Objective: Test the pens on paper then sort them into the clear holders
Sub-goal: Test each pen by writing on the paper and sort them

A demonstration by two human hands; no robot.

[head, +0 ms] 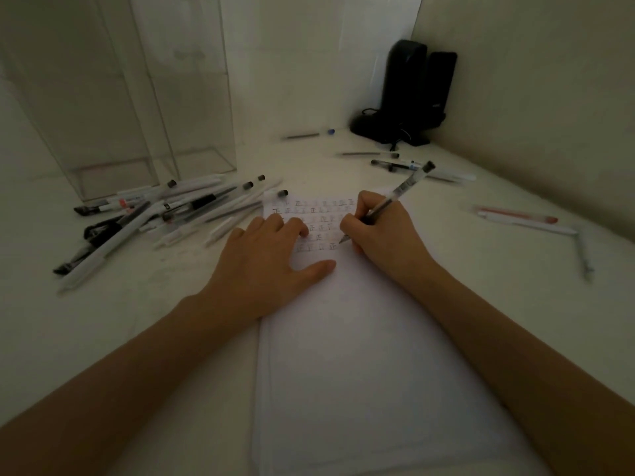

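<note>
A white sheet of paper [360,355] lies in front of me, its top part filled with rows of small written marks. My right hand [381,231] grips a clear-barrelled pen [400,192], the tip touching the paper at the end of the lowest row. My left hand [268,259] rests flat on the paper's left edge, fingers spread over the marks. A heap of several pens [161,214] lies to the left. Behind the heap stand two tall clear holders [113,139] [202,132]; no pens show inside them.
More loose pens lie at the back right [405,163] and a red pen [515,214] with a white one [584,252] at the right. Black speakers [412,94] with a cable stand in the far corner. Walls close in behind and to the right.
</note>
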